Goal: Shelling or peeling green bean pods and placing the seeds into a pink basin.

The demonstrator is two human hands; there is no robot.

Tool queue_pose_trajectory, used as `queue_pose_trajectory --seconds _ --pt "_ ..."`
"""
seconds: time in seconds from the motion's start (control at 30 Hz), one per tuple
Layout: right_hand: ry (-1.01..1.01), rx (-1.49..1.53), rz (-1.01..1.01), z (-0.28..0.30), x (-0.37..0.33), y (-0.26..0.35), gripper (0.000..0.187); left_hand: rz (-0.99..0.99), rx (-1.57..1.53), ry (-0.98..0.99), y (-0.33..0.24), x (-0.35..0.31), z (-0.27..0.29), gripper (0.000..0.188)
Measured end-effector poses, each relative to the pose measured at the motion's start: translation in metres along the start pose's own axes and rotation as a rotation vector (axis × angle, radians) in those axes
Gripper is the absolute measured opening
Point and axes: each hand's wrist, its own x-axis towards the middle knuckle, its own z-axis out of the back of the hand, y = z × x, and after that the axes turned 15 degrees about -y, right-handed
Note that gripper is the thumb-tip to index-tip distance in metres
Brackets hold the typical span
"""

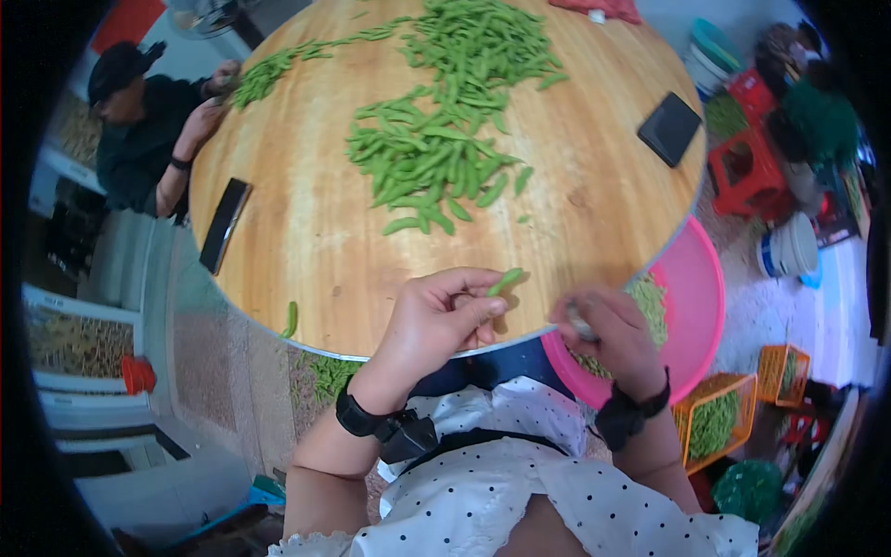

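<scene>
Near the table's front edge, my left hand [444,314] pinches a green soybean pod [506,281] between thumb and fingers. My right hand [608,334] is curled, slightly blurred, and sits above the rim of a pink basin [707,325]. Something small and greyish shows in its fingers, but I cannot make out what it is. Pale green pieces [652,306] lie inside the basin. A large heap of green pods [427,158] spreads over the round wooden table [306,204], beyond my hands. One loose pod [291,319] lies at the left front edge.
Phones lie on the left [225,227] and right [670,130] of the table. Another person [139,139] handles pods at the far left. Red stools [750,172], a white bucket [789,246] and an orange crate of pods [715,422] stand on the floor at right.
</scene>
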Motion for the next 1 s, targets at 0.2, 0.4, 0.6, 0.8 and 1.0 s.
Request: queue_pose_trajectory --seconds 0.2,0.4,0.6,0.8,1.0 --pt "0.189 0.067 -0.032 0.013 0.000 -0.015 0.029 -0.056 0.114 0.150 0.014 -0.008 -0.033 0.019" --pt "0.171 0.082 0.053 0.029 -0.007 -0.026 0.030 -0.282 0.220 0.167 0.031 -0.006 -0.051 0.013" --pt "0.127 0.008 0.077 0.039 -0.011 -0.032 0.030 -0.415 0.386 0.132 0.029 -0.009 -0.064 0.011" --pt "0.062 0.175 0.004 0.048 -0.016 -0.034 0.026 -0.492 0.417 0.123 0.032 -0.010 -0.076 0.013" --pt "0.062 0.134 0.055 0.052 -0.018 -0.035 0.022 -0.633 0.468 0.128 0.030 -0.012 -0.083 0.016"
